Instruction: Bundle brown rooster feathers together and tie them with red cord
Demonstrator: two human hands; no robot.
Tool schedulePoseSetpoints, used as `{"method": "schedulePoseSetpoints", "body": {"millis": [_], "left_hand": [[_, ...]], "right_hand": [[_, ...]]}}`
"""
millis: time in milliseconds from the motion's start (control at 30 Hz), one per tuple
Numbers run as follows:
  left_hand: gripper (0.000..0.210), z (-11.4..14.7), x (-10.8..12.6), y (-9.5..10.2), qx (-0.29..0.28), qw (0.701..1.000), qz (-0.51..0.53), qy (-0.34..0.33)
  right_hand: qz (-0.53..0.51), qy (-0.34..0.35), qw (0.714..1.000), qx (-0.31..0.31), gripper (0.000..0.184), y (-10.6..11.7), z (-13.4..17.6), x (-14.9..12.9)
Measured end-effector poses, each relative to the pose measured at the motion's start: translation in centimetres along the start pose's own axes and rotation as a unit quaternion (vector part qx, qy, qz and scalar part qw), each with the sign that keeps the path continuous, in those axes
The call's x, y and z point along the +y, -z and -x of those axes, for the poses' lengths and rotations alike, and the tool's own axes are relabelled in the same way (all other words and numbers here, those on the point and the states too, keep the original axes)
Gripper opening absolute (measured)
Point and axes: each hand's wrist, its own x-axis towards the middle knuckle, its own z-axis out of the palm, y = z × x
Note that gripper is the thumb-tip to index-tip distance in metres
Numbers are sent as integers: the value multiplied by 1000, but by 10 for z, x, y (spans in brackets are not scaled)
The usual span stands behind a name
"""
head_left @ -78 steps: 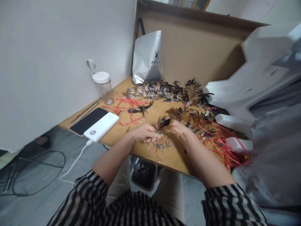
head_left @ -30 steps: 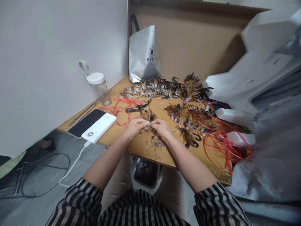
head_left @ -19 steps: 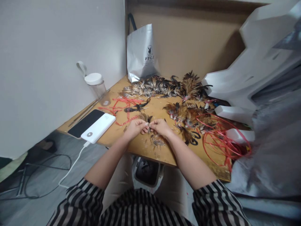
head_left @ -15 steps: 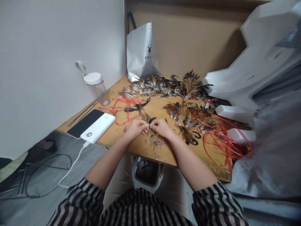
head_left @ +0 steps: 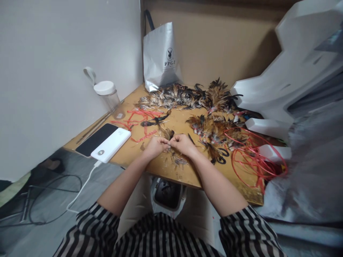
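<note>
Both hands meet over the front of the wooden table point(head_left: 175, 119), fingertips together. My left hand point(head_left: 155, 147) is closed in a pinch on a small bunch of brown and black feathers point(head_left: 166, 133), whose tips fan out beyond the fingers. Against it, my right hand point(head_left: 182, 144) pinches at the same bunch; its quill ends are hidden by the fingers. Under the hands lie loose feather scraps point(head_left: 178, 159). To the right, black-handled scissors point(head_left: 223, 156) rest beside a feather bunch point(head_left: 213, 150).
Feather bundles point(head_left: 174, 97) line the back, with more bundles point(head_left: 206, 128) at right. Red plastic cord point(head_left: 246, 167) lies tangled at right, red strips point(head_left: 144, 115) at left. A phone point(head_left: 97, 139), white power bank point(head_left: 112, 144), lidded jar point(head_left: 108, 93) and silver bag point(head_left: 160, 57) stand around. Below sits a bin point(head_left: 167, 194).
The fingers have shifted slightly at the bunch, and a dark feather that stuck out to the right now lies closer to the others. The camera view has moved slightly.
</note>
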Motion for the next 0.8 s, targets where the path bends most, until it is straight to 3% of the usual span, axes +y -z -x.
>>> {"method": "schedulePoseSetpoints", "body": {"millis": [200, 467, 800], "left_hand": [[21, -2, -9, 2, -20, 999, 33, -32], [22, 1, -7, 9, -53, 997, 54, -34], [22, -1, -6, 10, -70, 996, 51, -25]], "right_hand": [[-96, -21, 995, -26, 28, 9, 1, -3], [-15, 53, 997, -54, 23, 8, -4, 18], [-8, 62, 997, -47, 16, 9, -5, 18]]}}
